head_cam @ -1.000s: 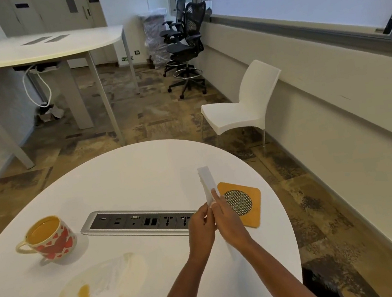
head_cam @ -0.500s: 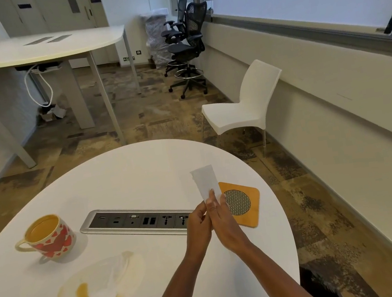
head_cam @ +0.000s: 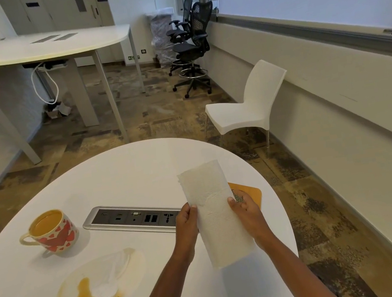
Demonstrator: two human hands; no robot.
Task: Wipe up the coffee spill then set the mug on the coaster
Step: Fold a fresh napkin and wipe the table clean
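A white paper towel [head_cam: 215, 211] is held flat and upright above the round white table [head_cam: 130, 172]. My left hand [head_cam: 186, 222] pinches its left edge and my right hand [head_cam: 245, 213] its right edge. The orange coaster [head_cam: 249, 192] with a mesh centre lies behind the towel, mostly hidden by it and my right hand. A cream mug with red hearts [head_cam: 50, 231], full of coffee, stands at the table's left. The brown coffee spill [head_cam: 89, 291], partly smeared, spreads near the front left edge.
A silver power-socket strip [head_cam: 132, 219] is set into the table between mug and coaster. A white plastic chair [head_cam: 249, 108] stands beyond the table to the right. Another white table [head_cam: 37, 48] and black office chairs [head_cam: 190, 46] are farther back.
The towel was folded narrow between my hands held close together. My hands have moved apart and the towel is now spread open, wide and flat, covering most of the coaster.
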